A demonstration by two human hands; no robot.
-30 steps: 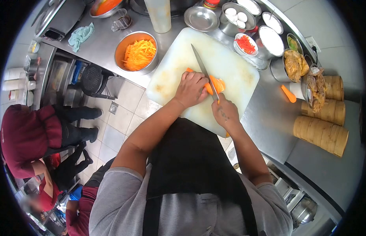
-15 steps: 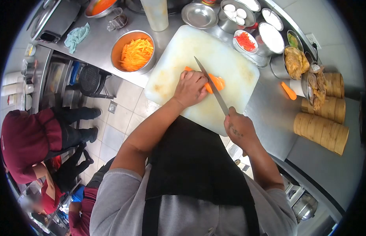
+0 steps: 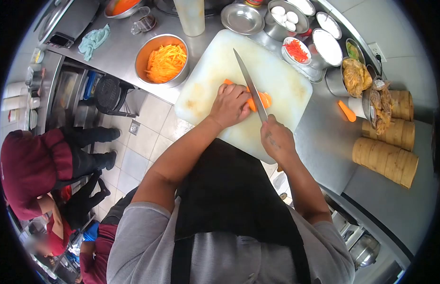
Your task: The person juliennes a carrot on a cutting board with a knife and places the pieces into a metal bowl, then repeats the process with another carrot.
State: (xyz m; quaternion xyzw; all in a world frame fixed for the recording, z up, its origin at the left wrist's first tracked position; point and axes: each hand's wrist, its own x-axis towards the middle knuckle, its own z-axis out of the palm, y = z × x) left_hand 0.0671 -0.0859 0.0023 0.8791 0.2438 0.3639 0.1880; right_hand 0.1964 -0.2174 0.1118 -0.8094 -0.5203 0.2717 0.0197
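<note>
On the white cutting board (image 3: 205, 90), my left hand (image 3: 229, 105) presses down on a carrot (image 3: 252, 104), its fingers curled over it so that most of the carrot is hidden. An orange tip pokes out above the knuckles. My right hand (image 3: 277, 136) grips the handle of a long kitchen knife (image 3: 251, 86), the blade slanting up and left right beside my left fingertips. Thin carrot slices (image 3: 265, 100) lie just right of the blade. Left of the board stands a metal pot (image 3: 140, 70) holding shredded carrot (image 3: 165, 64).
Beyond the board are a steel dish (image 3: 242, 20), a bowl of eggs (image 3: 279, 33) and a small bowl of red strips (image 3: 296, 50). Another carrot (image 3: 346, 111) lies near bamboo steamers (image 3: 385, 161) on the right. Several people in maroon shirts (image 3: 33, 165) are at lower left.
My right hand and the knife have shifted up and left, bringing the handle nearer the carrot. A slice right of the blade now lies flatter. My left hand stays put.
</note>
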